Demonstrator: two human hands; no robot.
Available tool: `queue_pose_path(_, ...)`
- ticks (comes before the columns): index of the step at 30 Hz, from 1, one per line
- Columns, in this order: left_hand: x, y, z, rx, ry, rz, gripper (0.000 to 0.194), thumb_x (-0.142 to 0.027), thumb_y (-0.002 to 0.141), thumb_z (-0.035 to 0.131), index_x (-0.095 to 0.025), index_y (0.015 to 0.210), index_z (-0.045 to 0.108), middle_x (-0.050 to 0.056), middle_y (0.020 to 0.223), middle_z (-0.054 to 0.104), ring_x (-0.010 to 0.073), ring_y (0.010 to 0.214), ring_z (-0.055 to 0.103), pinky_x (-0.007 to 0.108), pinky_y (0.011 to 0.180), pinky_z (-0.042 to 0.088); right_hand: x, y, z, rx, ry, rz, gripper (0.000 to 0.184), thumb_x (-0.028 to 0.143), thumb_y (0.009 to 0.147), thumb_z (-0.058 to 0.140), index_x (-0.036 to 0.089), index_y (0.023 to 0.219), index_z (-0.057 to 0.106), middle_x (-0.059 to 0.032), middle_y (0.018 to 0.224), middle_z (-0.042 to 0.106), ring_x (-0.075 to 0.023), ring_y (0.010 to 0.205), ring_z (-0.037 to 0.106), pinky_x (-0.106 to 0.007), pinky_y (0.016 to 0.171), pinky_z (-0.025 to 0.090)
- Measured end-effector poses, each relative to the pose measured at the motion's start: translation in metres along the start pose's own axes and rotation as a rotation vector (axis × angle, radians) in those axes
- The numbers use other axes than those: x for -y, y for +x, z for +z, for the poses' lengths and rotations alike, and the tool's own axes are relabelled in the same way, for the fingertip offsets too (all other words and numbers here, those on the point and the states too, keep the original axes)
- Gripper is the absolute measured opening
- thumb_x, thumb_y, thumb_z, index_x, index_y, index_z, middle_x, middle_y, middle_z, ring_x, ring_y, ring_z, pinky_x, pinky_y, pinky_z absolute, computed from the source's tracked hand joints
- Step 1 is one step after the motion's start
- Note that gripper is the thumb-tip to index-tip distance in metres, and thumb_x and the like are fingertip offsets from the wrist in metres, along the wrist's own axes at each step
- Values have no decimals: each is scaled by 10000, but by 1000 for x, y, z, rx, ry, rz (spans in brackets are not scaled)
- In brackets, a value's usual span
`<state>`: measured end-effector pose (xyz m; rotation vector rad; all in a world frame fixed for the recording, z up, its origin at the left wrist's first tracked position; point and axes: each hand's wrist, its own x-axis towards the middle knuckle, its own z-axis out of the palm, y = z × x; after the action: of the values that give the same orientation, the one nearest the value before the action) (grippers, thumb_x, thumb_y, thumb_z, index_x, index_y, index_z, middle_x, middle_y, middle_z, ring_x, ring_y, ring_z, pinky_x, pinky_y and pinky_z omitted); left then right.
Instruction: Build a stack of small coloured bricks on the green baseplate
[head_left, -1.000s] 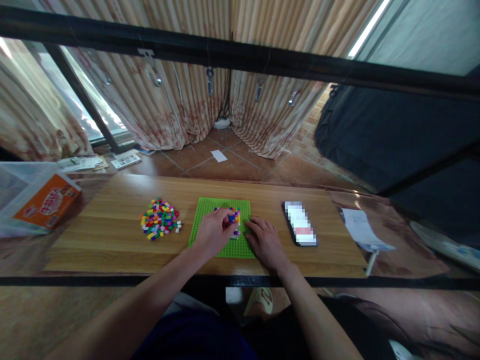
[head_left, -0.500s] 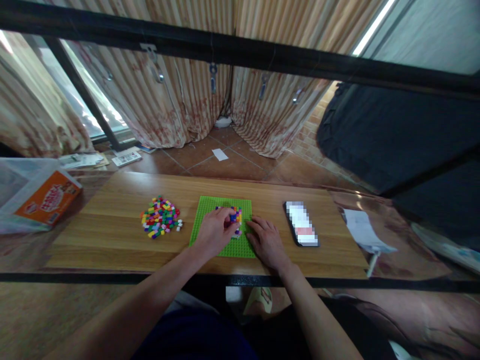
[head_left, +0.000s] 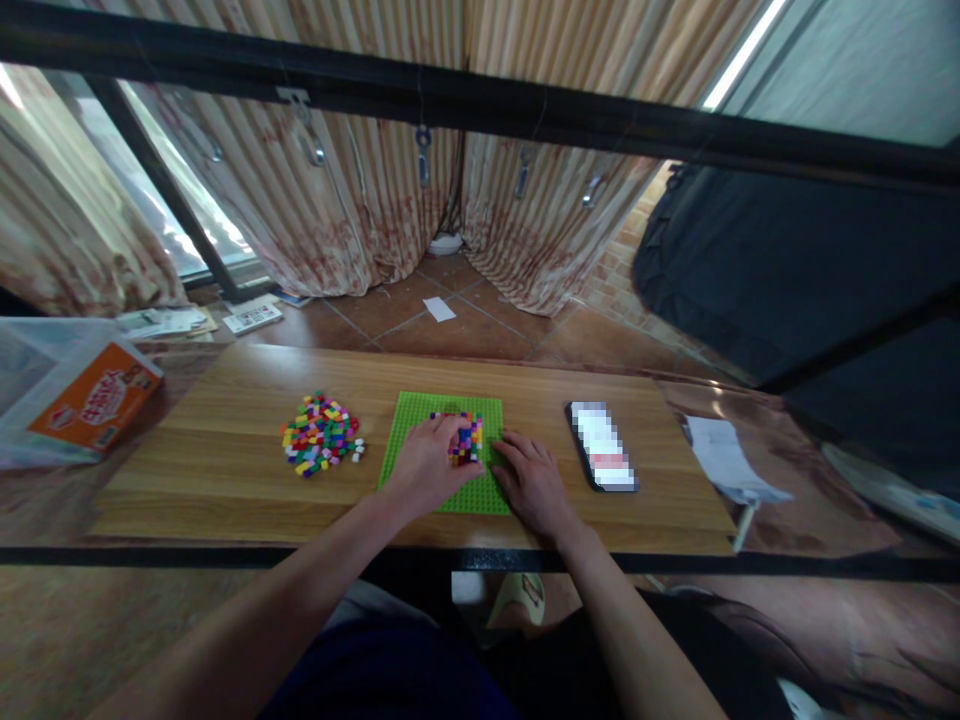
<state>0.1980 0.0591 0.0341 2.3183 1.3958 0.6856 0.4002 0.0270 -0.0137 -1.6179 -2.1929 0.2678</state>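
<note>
A green studded baseplate (head_left: 480, 498) lies on the wooden tabletop in front of me. On it stands a small build of multicoloured toy bricks (head_left: 471, 436), partly covered by my left hand (head_left: 426, 465). That hand is curled round the build, with the thumb at its near edge and the fingers over its far part. My right hand (head_left: 534, 486) rests flat with fingers stretched out, their tips at the baseplate's right edge. To the left lies a heap of loose coloured toy bricks (head_left: 322, 435), with a few white ones at its side.
A phone (head_left: 602, 447) lies on the tabletop (head_left: 225, 500) to the right. Beyond the table's right end is a sheet of paper (head_left: 724, 455). A clear plastic tub (head_left: 67, 390) with an orange label stands at the left. A dark bar (head_left: 480, 95) crosses above, before curtains.
My left thumb has moved down and away from the fingers to the build's near edge, uncovering more of the bricks. My right hand has stayed in place.
</note>
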Motion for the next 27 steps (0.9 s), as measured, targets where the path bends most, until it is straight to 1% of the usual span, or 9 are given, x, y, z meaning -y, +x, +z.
queue_pose_path(7, -4, -1, 1, 1, 38, -5, 452, -363, 732, 735, -193, 1104, 541, 54, 993, 623, 235, 921, 560, 376, 817, 442, 0, 0, 0, -3, -5, 2, 347, 310, 929, 502, 216, 1251, 589, -105, 1335, 554, -268, 1201, 480, -443, 977, 406)
queue_pose_path(13, -3, -1, 1, -1, 107, 0, 430, -410, 732, 732, -209, 1076, 570, 58, 1039, 630, 258, 982, 572, 422, 884, 439, 2, 0, -2, 2, -14, -1, 339, 307, 932, 506, 202, 1243, 592, -108, 1331, 556, -262, 1190, 487, -427, 980, 406)
queue_pose_path(15, -4, -1, -2, -8, 145, 20, 430, -423, 730, 733, -218, 1077, 586, 71, 1106, 623, 276, 1039, 563, 445, 919, 426, 3, 0, -3, 4, -16, -2, 340, 299, 929, 512, 196, 1242, 591, -108, 1330, 556, -259, 1193, 485, -423, 979, 408)
queue_pose_path(17, -5, -1, -5, -4, 169, 50, 415, -421, 737, 727, -218, 1074, 594, 93, 1239, 586, 295, 1126, 537, 470, 967, 402, 3, 0, -3, 5, -15, 3, 339, 293, 926, 516, 194, 1242, 591, -105, 1329, 557, -258, 1195, 483, -425, 981, 407)
queue_pose_path(20, -7, -1, -7, 36, 160, 81, 370, -382, 784, 682, -211, 1095, 576, 111, 1404, 496, 301, 1248, 483, 506, 1054, 331, 3, 0, -2, 1, -9, 12, 337, 295, 925, 516, 204, 1241, 592, -99, 1332, 556, -260, 1195, 480, -433, 986, 403)
queue_pose_path(24, -7, -1, -5, 111, 125, 77, 405, -359, 835, 617, -209, 1198, 519, 107, 1416, 505, 284, 1276, 479, 516, 1099, 278, 3, 0, -1, -1, -6, 9, 340, 299, 925, 514, 207, 1243, 592, -101, 1333, 555, -264, 1195, 481, -441, 986, 402)
queue_pose_path(27, -7, -1, -5, 123, 137, 74, 465, -372, 839, 610, -199, 1252, 483, 115, 1410, 511, 286, 1272, 484, 510, 1098, 274, 2, 0, -1, -2, -4, 6, 342, 299, 925, 511, 200, 1243, 591, -105, 1331, 556, -265, 1197, 479, -440, 987, 400)
